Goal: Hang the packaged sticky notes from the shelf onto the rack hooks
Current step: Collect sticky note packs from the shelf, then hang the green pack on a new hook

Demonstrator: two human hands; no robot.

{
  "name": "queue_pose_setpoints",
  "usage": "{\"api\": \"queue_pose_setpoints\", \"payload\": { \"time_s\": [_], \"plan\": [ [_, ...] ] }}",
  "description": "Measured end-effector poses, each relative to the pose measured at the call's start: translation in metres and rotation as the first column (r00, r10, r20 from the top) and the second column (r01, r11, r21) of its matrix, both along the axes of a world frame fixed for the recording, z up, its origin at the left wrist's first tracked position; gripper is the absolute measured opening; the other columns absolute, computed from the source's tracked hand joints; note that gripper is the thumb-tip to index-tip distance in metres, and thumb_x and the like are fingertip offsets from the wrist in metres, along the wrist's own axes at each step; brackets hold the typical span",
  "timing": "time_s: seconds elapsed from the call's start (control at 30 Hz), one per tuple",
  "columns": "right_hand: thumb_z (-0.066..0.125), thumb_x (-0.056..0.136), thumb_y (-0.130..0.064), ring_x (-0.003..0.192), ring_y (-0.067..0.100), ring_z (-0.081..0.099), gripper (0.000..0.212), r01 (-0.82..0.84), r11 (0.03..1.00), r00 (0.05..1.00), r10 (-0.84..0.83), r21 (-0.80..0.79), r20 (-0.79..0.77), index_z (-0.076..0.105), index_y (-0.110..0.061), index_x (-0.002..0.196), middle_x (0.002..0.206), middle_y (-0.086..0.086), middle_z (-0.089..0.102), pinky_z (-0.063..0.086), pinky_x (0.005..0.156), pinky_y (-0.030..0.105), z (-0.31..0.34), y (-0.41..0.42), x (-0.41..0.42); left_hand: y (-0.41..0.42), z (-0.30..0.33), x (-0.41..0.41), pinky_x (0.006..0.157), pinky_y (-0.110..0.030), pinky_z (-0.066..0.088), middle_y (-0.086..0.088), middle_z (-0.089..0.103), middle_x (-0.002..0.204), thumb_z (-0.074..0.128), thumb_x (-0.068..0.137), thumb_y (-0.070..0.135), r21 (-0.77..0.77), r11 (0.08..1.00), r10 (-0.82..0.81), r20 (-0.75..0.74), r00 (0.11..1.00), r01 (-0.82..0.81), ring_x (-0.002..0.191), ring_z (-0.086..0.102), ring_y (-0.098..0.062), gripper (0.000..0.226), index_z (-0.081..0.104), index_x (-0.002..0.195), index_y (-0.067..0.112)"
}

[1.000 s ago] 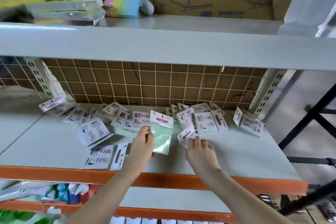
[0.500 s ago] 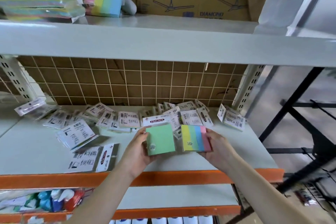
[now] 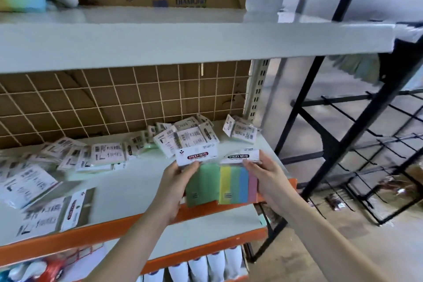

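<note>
The scattered packets (image 3: 107,155) on the shelf (image 3: 128,181) were too blurred to read (labels especially); the black rack (image 3: 370,144) ran off the right edge, its hooks smeared.

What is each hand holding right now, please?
Left hand: grips the green sticky note pack.
Right hand: grips the multicoloured sticky note pack.

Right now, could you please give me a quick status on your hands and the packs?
Left hand grips green pack. Right hand grips multicolour pack. Both off the shelf; rack hooks to the right, nothing hung. Path looks clear.
</note>
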State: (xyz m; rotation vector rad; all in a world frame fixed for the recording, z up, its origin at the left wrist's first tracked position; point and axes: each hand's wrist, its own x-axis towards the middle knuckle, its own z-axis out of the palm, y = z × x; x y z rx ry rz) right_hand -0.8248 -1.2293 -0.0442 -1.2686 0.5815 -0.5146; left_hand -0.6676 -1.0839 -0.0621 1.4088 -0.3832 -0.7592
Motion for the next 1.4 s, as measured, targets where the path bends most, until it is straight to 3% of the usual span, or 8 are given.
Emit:
{"api": "queue_pose_setpoints", "payload": {
  "time_s": [0.17,0.43,0.57,0.7,0.93,1.1,1.27,1.4],
  "plan": [
    [0.059,0.091,-0.006,0.085,0.014,0.067,0.012,0.129,0.971,0.991,-0.119,-0.200,0.060,0.062,-0.016,0.096,0.092,-0.001,0.072,0.051,0.067,0.020,0.022,-0.030,-0.072,-0.044,0.027,-0.067,0.081,-0.039,0.050,0.008,0.073,0.087,0.067,0.084,0.033,0.021,0.999,-0.036,0.152,0.988,0.033,0.093,0.065,-0.017,0.009,0.071,0.089,0.027],
    [0.065,0.087,-0.010,0.066,0.017,0.060,0.013,0.429,0.860,0.902,-0.390,-0.278,0.184,0.061,0.002,0.089,0.074,0.006,0.067,0.046,0.059,0.027,0.058,-0.081,-0.213,-0.115,0.079,-0.210,0.069,-0.030,0.049,0.016,0.071,0.081,0.063,0.069,0.056,-0.103,0.982,-0.121,0.285,0.951,0.156,0.074,0.065,-0.001,0.041,0.066,0.090,0.020],
    [0.063,0.088,-0.011,0.065,0.020,0.057,0.018,0.556,0.769,0.831,-0.504,-0.315,0.236,0.057,0.005,0.085,0.072,0.009,0.063,0.045,0.061,0.034,0.083,-0.112,-0.281,-0.163,0.102,-0.269,0.065,-0.024,0.049,0.007,0.073,0.076,0.065,0.069,0.053,-0.171,0.954,-0.165,0.389,0.906,0.247,0.075,0.068,-0.013,0.028,0.073,0.074,0.027],
    [0.066,0.087,-0.014,0.065,0.018,0.056,0.014,0.633,0.679,0.773,-0.582,-0.371,0.254,0.063,-0.003,0.079,0.070,0.006,0.064,0.045,0.058,0.031,0.107,-0.139,-0.337,-0.207,0.121,-0.315,0.052,-0.011,0.044,0.018,0.069,0.068,0.065,0.067,0.056,-0.216,0.942,-0.139,0.444,0.885,0.257,0.059,0.062,0.004,0.037,0.066,0.075,0.021],
    [0.064,0.088,-0.009,0.066,0.018,0.059,0.011,0.715,0.599,0.698,-0.635,-0.360,0.330,0.066,-0.013,0.079,0.069,0.000,0.064,0.049,0.059,0.033,0.135,-0.193,-0.406,-0.282,0.141,-0.361,0.063,-0.030,0.047,0.010,0.071,0.073,0.067,0.064,0.068,-0.219,0.914,-0.219,0.442,0.870,0.341,0.067,0.064,-0.006,0.039,0.069,0.076,0.031],
    [0.063,0.088,-0.006,0.057,0.009,0.059,0.010,0.724,0.578,0.690,-0.620,-0.376,0.374,0.062,-0.007,0.078,0.065,-0.002,0.063,0.049,0.052,0.021,0.149,-0.245,-0.434,-0.344,0.156,-0.388,0.049,-0.011,0.041,0.016,0.067,0.062,0.063,0.064,0.058,-0.237,0.909,-0.200,0.474,0.857,0.343,0.057,0.059,0.004,0.039,0.063,0.076,0.021],
    [0.063,0.088,-0.004,0.053,0.006,0.059,0.014,0.715,0.544,0.694,-0.627,-0.439,0.354,0.062,-0.009,0.075,0.059,-0.007,0.064,0.047,0.049,0.018,0.167,-0.316,-0.454,-0.422,0.168,-0.412,0.060,-0.028,0.042,-0.001,0.068,0.081,0.063,0.063,0.057,-0.280,0.866,-0.254,0.466,0.847,0.414,0.072,0.061,-0.016,0.047,0.065,0.089,0.018],
    [0.064,0.088,-0.008,0.056,0.006,0.059,0.015,0.703,0.533,0.700,-0.638,-0.471,0.321,0.063,-0.013,0.074,0.062,-0.008,0.064,0.050,0.053,0.022,0.179,-0.381,-0.472,-0.495,0.176,-0.428,0.057,-0.027,0.041,-0.002,0.067,0.077,0.065,0.071,0.053,-0.287,0.855,-0.256,0.488,0.834,0.431,0.067,0.059,-0.013,0.039,0.064,0.081,0.016]
  ]
}}
